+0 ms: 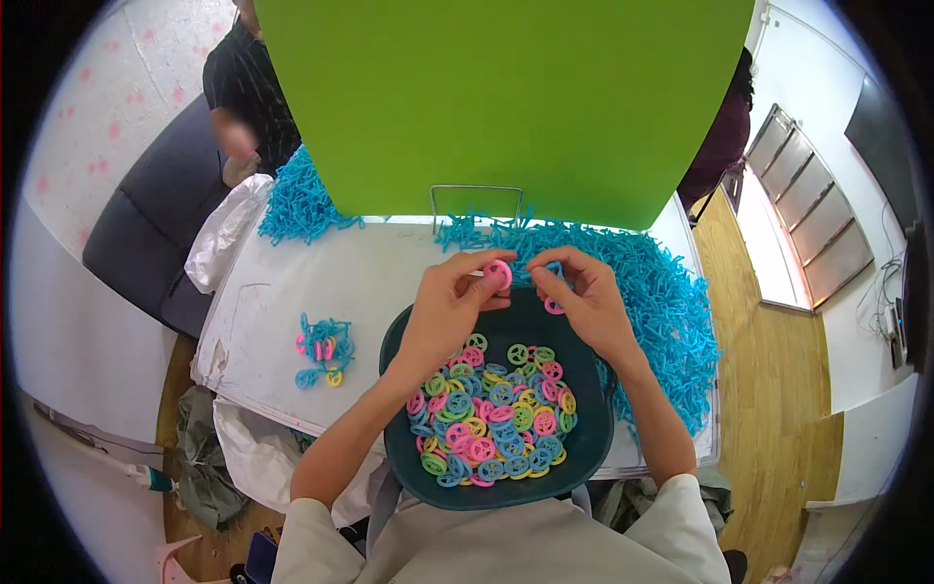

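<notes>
My left hand [455,290] is closed, with a small pink plastic wheel [499,273] pinched between thumb and forefinger. Opposite it, my right hand [581,294] grips a thin blue plastic piece [554,268], largely covered by the fingers. A second pink wheel [554,306] shows just under those fingers; whether it is joined to the blue piece I cannot tell. Both hands hover over the far rim of a dark green basin [595,428]. Inside it lie many loose spoked wheels [501,414] in pink, blue, green and yellow.
Blue plastic sticks [662,321] are heaped on the right of the white table [389,263], with another pile [304,200] far left. Left of the basin sit several blue pieces with wheels [321,346]. A green panel [506,107] stands across the back; people sit beyond it.
</notes>
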`<state>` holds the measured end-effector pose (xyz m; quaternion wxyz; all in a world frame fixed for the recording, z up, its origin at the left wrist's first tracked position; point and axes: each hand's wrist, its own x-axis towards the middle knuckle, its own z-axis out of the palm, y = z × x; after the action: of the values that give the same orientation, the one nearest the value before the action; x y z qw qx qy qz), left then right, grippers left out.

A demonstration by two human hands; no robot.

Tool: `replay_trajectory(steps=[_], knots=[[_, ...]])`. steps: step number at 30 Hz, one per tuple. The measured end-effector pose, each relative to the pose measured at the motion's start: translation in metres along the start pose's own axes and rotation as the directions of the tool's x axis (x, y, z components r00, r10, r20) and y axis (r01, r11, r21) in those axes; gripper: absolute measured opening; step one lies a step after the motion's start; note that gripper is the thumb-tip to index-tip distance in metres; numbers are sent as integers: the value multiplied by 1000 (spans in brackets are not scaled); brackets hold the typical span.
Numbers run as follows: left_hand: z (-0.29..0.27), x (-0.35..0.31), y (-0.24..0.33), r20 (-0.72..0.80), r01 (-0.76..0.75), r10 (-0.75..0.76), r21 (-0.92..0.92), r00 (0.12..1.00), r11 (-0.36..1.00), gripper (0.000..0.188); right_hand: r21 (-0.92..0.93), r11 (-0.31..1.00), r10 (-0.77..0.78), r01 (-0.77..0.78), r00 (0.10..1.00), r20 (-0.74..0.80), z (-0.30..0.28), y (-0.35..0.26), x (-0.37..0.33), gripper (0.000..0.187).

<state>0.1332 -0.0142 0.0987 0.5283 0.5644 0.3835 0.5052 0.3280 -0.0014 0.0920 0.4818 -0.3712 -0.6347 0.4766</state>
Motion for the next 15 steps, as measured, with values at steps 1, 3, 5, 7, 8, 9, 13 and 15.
replay_trajectory(steps=[1, 3, 5, 7, 8, 9, 13, 15], knots=[[0, -1, 3, 4, 14, -14, -43, 1000, 999, 24, -5, 1000, -2, 2, 1000, 3, 1, 0, 0, 18], [0, -2, 6, 11, 31, -30, -130, 999, 991, 25, -21, 998, -66, 66, 998, -15, 6, -1, -2, 22], [0, -2, 6, 16, 43, -42, -91, 999, 995, 25, -21, 997, -76, 75, 996, -40, 9, -1, -4, 26], [1, -2, 5, 20, 62, -61, -103, 998, 993, 24, 1, 999, -46, 47, 998, -46, 10, -2, -5, 31], [1, -2, 4, 20, 83, -81, -130, 997, 988, 23, -23, 999, -24, 23, 999, -46, 9, -3, -5, 32], [1, -2, 3, 13, 118, -117, -148, 993, 982, 22, -45, 999, -17, 16, 999, -30, 7, -3, -4, 33], [-1, -3, -1, 38, 161, -157, -207, 987, 965, 20, -136, 990, -42, 43, 999, 9, 5, -1, -3, 37], [-2, -2, -3, 69, 159, -147, -229, 987, 960, 18, -174, 979, -114, 110, 993, -14, 7, 1, -4, 37]])
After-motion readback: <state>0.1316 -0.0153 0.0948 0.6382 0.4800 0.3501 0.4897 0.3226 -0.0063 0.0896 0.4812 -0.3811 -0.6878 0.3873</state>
